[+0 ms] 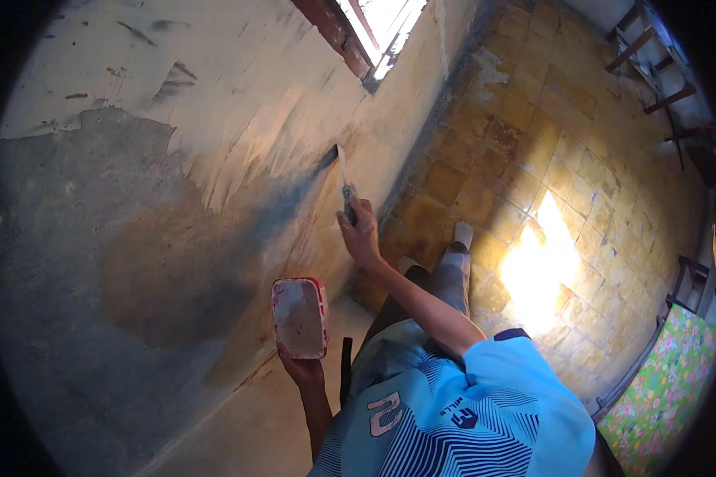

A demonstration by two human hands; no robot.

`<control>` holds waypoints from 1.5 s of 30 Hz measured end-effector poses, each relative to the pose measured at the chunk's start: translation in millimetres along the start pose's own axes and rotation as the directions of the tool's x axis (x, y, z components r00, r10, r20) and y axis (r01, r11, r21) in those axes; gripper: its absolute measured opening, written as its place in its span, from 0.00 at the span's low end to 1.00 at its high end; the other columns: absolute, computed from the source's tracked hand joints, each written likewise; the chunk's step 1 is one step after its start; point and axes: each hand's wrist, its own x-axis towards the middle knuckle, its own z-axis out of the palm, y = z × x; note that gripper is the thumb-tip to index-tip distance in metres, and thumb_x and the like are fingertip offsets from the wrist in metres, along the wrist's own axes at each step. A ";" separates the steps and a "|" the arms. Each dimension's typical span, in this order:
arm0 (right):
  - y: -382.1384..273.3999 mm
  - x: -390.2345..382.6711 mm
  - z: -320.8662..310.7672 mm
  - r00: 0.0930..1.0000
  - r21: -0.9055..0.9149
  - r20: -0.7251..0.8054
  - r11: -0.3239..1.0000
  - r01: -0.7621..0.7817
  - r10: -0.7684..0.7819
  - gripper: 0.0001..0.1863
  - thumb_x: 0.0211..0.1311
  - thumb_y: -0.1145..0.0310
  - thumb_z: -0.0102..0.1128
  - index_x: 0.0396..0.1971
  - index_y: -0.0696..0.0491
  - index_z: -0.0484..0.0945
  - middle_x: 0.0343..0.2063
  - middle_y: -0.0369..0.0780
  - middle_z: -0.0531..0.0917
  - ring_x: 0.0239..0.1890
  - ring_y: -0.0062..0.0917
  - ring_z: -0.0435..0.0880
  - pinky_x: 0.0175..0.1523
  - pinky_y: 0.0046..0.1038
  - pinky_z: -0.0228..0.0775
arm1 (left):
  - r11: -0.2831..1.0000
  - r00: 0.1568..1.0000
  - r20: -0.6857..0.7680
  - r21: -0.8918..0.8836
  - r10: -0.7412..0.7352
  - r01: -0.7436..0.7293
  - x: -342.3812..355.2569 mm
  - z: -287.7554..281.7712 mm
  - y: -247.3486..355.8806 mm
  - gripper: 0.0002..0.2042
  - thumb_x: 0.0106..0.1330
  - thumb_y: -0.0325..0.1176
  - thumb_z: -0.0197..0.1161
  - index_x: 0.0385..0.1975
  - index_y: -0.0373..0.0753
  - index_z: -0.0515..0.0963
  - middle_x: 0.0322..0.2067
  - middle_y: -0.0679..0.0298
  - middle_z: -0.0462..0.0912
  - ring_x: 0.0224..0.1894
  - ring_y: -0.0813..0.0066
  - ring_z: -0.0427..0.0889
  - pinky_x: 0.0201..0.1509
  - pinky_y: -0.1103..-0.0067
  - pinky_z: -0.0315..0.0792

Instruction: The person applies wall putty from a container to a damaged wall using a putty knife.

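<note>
My right hand is closed around the handle of a putty knife. Its narrow blade points away from me, and the tip is at the wall below the window corner; whether it presses on the surface I cannot tell. Lower and to the left, my left hand supports a rectangular tub from its near end. The tub has a red, white-smeared rim and pale paste inside. My left fingers are mostly hidden beneath it. Beside both hands, the wall bears a large grey patch next to streaky cream plaster.
A window with a brown frame opens in the wall at the top. Yellowish floor tiles stretch to the right, with a bright sunlit spot. Wooden furniture stands at the far right, and a green floral cloth lies at the lower right.
</note>
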 end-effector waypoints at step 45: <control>20.4 106.7 -3.6 0.994 -0.201 -0.064 0.977 0.078 -0.092 0.21 0.55 0.71 0.64 0.49 0.59 0.73 0.32 0.46 0.73 0.33 0.35 0.74 0.39 0.34 0.68 | 0.995 0.998 0.045 -0.092 0.037 -0.032 -6.5 21.6 3.1 0.27 0.71 0.47 0.43 0.66 0.38 0.58 0.64 0.55 0.63 0.64 0.57 0.65 0.65 0.59 0.65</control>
